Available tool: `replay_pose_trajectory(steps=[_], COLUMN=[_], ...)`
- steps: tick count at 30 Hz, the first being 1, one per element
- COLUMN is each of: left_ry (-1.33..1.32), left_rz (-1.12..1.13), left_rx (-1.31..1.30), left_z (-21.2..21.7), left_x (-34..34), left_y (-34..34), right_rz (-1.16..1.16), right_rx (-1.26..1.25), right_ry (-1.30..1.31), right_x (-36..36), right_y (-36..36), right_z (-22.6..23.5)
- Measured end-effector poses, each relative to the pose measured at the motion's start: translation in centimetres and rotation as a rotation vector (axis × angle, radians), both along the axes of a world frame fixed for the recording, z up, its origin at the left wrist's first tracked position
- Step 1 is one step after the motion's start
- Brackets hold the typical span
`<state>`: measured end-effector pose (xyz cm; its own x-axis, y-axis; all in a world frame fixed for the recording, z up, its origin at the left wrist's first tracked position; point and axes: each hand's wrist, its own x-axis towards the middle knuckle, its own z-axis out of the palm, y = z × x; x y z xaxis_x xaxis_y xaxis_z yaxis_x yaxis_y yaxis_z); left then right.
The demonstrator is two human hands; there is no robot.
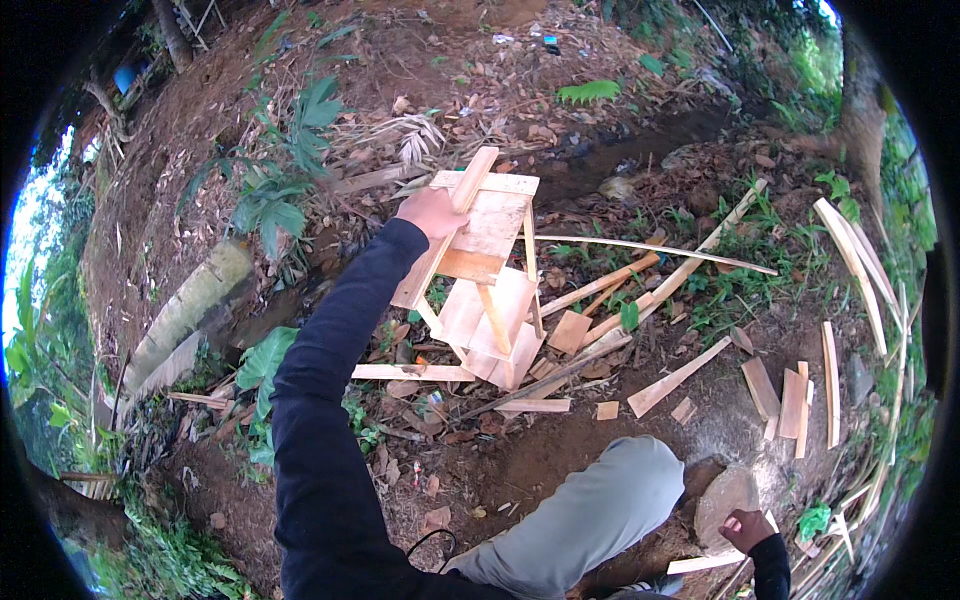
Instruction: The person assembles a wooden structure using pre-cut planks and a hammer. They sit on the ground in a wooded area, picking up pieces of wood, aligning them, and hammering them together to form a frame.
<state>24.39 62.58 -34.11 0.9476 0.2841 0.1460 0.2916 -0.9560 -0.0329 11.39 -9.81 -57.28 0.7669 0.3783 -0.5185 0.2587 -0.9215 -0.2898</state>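
Note:
A small wooden frame (497, 222) stands ahead of me, made of pale boards on thin legs, with a lower board (480, 308) beneath its top. My left arm reaches out to it. My left hand (434, 213) is closed around a wooden slat (477, 172) lying slantwise against the frame's top; I cannot tell if the two are fastened. At the lower right, my right hand (746, 530) hangs beside a round tree stump (727, 500) with its fingers curled. Whatever those fingers may hold is too small to make out. A wood strip (705, 563) lies below that hand.
Several cut boards (760, 388) and long strips (680, 376) lie on the soil to the right. A thin bent strip (650, 249) stretches past the frame. My bent knee (610, 490) fills the lower middle. A log (190, 305) and leafy plants (270, 205) are at left.

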Motion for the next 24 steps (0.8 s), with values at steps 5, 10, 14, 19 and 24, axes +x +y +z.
replay_pose_trajectory(steps=[5,10,14,19,24], left_ry=[0.026,0.012,0.040,-0.301,0.014], left_rz=[-0.002,0.023,0.040,-0.063,-0.642], left_rx=[-0.014,-0.032,-0.028,-0.087,-0.683], left_z=[0.3,-0.2,0.0,3.3,3.0], left_x=[0.3,0.5,0.2,-5.4,-16.1], left_y=[-0.5,-0.3,0.2,-3.4,-15.2], right_rz=[-0.022,-0.024,-0.019,0.115,0.298], right_rx=[0.003,0.025,0.064,-0.101,-0.500], right_ry=[0.025,0.003,0.014,-0.065,-0.129], right_x=[0.1,0.0,0.0,0.0,4.8], right_y=[-0.4,-0.7,-1.3,-1.3,-2.3], right_z=[-0.2,-0.7,-1.6,-2.8,-3.2])
